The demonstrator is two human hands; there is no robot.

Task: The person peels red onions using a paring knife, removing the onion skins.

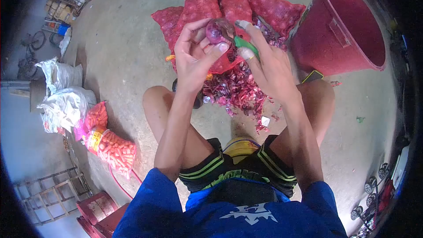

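At upper centre, the left hand (pixel 194 60) has fingers clamped on a red onion (pixel 214 31); the right hand (pixel 274 68) grips a green-handled tool (pixel 245 45), its tip hard to make out. Beyond, net sacks (pixel 269 11) hold onions; the upper-right tub (pixel 315 35) hides its bottom.

Grey floor (pixel 119 31): red mesh sacks (pixel 200 6), purple peel heap (pixel 240 88), red tub (pixel 313 46), white sacks (pixel 72 105), carrot bag (pixel 116 150).

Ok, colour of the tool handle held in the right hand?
Bright green tool handle; shows best in head view.
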